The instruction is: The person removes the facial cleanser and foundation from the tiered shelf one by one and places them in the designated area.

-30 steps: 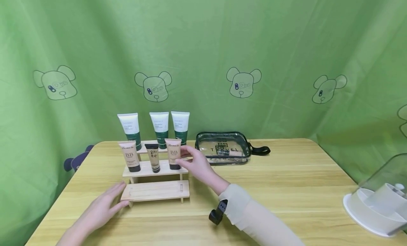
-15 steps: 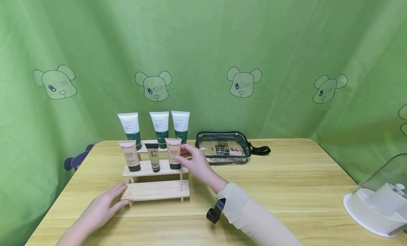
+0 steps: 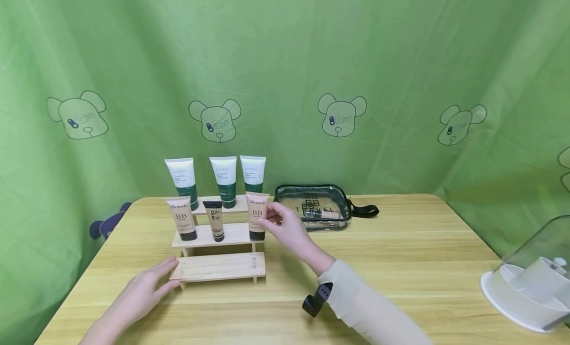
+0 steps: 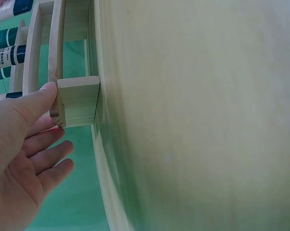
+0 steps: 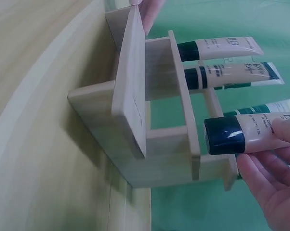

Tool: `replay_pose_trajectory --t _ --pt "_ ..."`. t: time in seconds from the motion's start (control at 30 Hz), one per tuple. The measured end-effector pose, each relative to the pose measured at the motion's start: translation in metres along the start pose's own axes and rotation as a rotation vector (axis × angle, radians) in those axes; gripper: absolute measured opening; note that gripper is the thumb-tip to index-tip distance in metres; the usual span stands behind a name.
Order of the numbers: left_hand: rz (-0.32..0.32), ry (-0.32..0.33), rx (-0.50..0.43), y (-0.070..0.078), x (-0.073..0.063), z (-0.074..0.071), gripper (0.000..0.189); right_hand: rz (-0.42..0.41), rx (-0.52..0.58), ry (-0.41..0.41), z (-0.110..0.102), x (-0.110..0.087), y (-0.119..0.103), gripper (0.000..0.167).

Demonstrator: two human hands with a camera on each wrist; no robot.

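Note:
In the head view my right hand point(image 3: 289, 232) pinches a beige BB cream tube point(image 3: 257, 212) with a black cap, upright at the right end of the stand's middle step. Its cap point(image 5: 224, 135) is close over the shelf in the right wrist view. My left hand point(image 3: 144, 289) holds the left end of the wooden three-step stand point(image 3: 218, 267), thumb on one face of the bottom board and fingers on the other. Another BB cream tube point(image 3: 181, 219) and a small black-capped tube point(image 3: 215, 221) stand on the middle step. White-and-green tubes point(image 3: 223, 179) line the top step.
Behind the right hand lies a clear travel pouch point(image 3: 311, 206) with small items inside and a black strap point(image 3: 365, 211). A white round organizer with a clear cover point(image 3: 530, 290) stands at the table's right edge. A green curtain point(image 3: 285, 63) hangs behind the table.
My right hand has shifted the BB cream tube rightward along the middle step, widening the gap to the small tube. The left hand stays on the stand.

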State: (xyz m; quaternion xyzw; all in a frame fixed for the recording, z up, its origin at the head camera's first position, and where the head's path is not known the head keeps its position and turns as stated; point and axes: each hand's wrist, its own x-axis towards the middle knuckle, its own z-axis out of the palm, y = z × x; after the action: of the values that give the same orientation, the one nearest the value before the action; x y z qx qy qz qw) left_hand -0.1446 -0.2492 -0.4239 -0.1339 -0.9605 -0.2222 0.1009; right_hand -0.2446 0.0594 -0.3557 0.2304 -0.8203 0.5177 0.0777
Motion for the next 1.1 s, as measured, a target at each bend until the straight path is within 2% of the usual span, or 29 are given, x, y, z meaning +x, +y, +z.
replay_pose_trajectory --t 0.17,0.33,0.4,0.6,0.73,1.1 --pt "0.001 0.002 0.001 0.001 0.0 -0.001 0.049 0.047 0.02 0.023 -0.016 -0.012 0.005 0.021" --pt "-0.001 -0.001 0.003 0.002 -0.001 -0.002 0.049 0.111 0.033 0.006 -0.027 -0.025 0.022 0.022" --pt "-0.008 -0.008 0.001 0.002 0.0 -0.002 0.049 0.137 0.034 -0.016 -0.03 -0.031 0.03 0.023" --pt "-0.021 -0.02 0.0 0.002 0.001 -0.003 0.05 0.251 0.127 -0.103 -0.037 -0.047 0.055 0.031" --pt "-0.019 -0.019 0.002 0.002 0.0 -0.003 0.049 0.329 0.134 -0.151 -0.04 -0.054 0.066 0.03" --pt "-0.006 -0.011 0.002 0.002 0.002 -0.003 0.049 0.501 0.196 -0.259 -0.041 -0.059 0.091 0.032"
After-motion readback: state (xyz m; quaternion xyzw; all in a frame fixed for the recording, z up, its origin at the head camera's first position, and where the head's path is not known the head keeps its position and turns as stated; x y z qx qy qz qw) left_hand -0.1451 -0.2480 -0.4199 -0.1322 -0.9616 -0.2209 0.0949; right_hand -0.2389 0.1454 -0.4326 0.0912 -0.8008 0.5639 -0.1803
